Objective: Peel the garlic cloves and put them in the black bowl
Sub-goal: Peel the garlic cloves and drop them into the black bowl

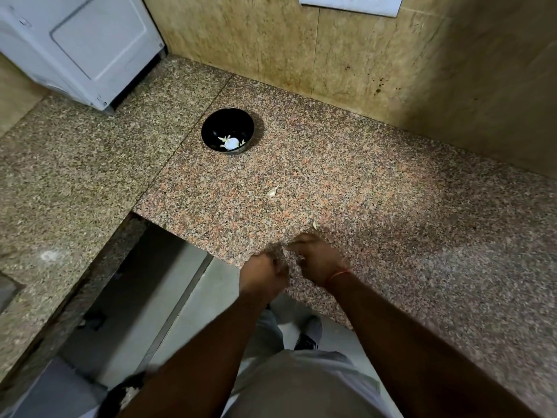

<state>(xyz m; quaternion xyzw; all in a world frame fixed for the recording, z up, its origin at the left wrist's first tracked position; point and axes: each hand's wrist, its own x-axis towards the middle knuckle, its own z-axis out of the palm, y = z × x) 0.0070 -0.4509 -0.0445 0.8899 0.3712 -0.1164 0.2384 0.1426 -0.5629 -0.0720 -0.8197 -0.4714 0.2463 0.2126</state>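
Head view: both hands work at the near edge of the granite counter (376, 191). Left hand (265, 271) is curled tight, right hand (319, 260) is curled too, and a pale sliver, probably the garlic clove being peeled (284, 249), shows between them. Motion blur, so I cannot tell which fingers actually pinch it.

Black bowl (228, 130) sits well apart, further back, with white garlic pieces inside. One loose clove (272, 191) lies between bowl and hands, and a second pale piece (314, 224) lies just beyond the right hand.

Risks: the hands are over the counter edge, so a slipped clove likely falls to the floor. Skin scraps could land in the bowl.

Hidden: fingertips, how much skin is left on the clove, and whether the bowl holds peeled cloves or skins.
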